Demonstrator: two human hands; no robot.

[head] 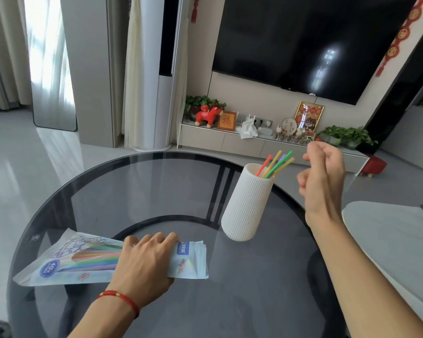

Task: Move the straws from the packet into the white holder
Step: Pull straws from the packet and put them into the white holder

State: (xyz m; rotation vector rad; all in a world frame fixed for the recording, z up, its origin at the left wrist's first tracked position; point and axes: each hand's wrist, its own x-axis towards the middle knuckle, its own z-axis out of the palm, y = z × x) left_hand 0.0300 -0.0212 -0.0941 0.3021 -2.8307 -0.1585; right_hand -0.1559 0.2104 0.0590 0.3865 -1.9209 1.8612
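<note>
Straws [275, 164] in red, orange, purple, green and yellow are standing in the tall white ribbed holder [248, 203], fanning out of its mouth and leaning to the right. That holder sits upright on the round dark glass table [156, 186], right of centre and toward the far side. Up at the right, the person's right hand [321, 176] hangs in the air just right of the straw tips, not touching them, fingers loosely curled in and nothing between them, though motion blur softens the fingertips. Down at the near left, the left hand [144, 262] lies palm-down across the flat printed plastic packet [83, 262], fingers draped over its far edge, pinning it to the glass; a red cord bracelet [121, 300] circles that wrist. Through the packet's clear window more coloured straws [95, 261] show, lying lengthwise and running under the hand. The packet's right end sticks out past the knuckles, well apart from the holder's base. At the far right edge a pale rounded tabletop [388, 230] sits beside the glass one, and beyond, a large dark television screen [303, 42] hangs on the wall above a low cabinet [230, 140].
</note>
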